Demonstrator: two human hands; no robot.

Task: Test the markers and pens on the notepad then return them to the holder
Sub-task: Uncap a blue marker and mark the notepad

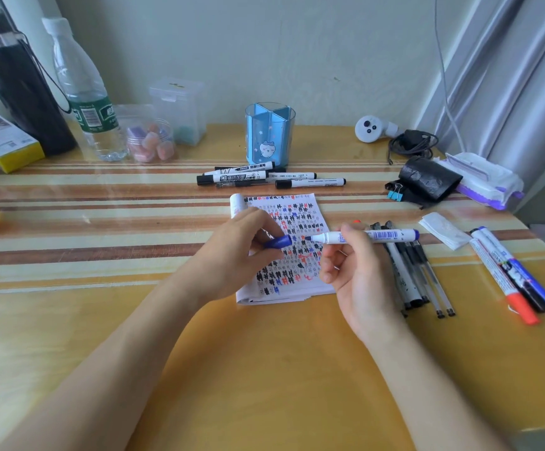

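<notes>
the blue marker lies level above the notepad, its bare tip pointing left, a barcode label on its white barrel; the small print beside it is too fine to read. the right hand pinches the barrel near the middle with thumb and fingers, tip end sticking out left of the grip. the left hand clasps the blue cap just left of the tip, cap and tip apart. the notepad page is covered in black, blue and red test marks. beyond it lie black markers with chinese lettering and a big "w", in front of the blue holder, which carries a cartoon face. right of the pad lie pens, then three markers on the table.
</notes>
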